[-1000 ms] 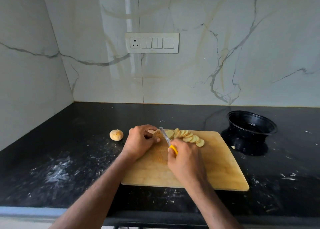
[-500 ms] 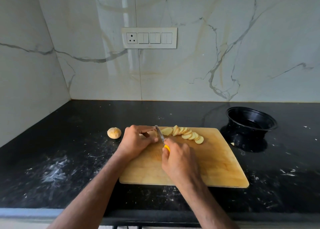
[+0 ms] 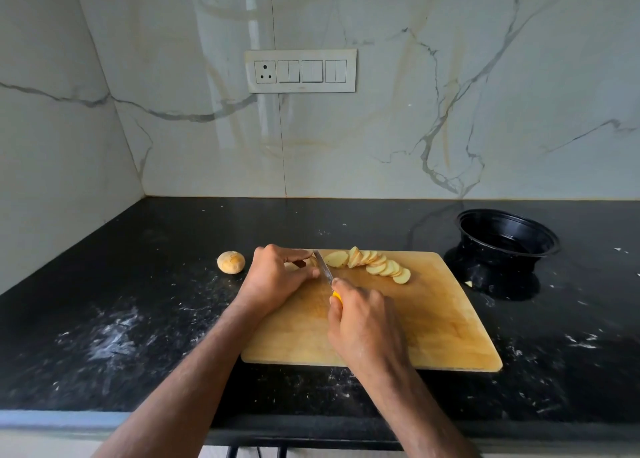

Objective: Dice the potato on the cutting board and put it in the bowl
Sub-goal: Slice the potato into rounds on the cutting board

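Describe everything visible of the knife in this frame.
The knife has a narrow, silvery, metal-looking blade and a yellow handle, of which only a small bit shows above the right hand gripping it. The blade points away from the person, angled slightly left, over the far left part of the board. It sits between the left hand and the row of slices. Its edge and tip contact cannot be made out.

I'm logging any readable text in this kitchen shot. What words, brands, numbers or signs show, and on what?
None can be read.
Switch plate on the wall: no lettering visible.
Knife, cutting board and black bowl: no label or mark visible.
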The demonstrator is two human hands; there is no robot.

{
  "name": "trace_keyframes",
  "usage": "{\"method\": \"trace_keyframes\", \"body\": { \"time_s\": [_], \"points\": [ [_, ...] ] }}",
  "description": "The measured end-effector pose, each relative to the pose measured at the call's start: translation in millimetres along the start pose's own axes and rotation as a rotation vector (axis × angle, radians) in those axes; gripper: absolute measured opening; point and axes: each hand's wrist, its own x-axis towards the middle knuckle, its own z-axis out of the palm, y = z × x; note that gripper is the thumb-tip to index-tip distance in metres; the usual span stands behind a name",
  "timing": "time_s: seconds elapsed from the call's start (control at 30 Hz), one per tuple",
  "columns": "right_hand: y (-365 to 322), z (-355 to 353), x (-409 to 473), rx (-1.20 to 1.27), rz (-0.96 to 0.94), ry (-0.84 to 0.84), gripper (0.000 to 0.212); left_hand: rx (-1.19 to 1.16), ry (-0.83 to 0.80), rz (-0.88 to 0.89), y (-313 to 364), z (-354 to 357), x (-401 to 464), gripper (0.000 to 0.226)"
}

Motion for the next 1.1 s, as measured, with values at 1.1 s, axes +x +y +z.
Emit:
{"method": "trace_keyframes", "body": {
  "time_s": [1.1],
  "points": [
    [-10.8, 6.5, 15.7, -0.045, -0.055, -0.093, 0.043, 0.004, -0.035, 0.065, -2.0, -3.1, 5.5, 0.031]
  ]
}}
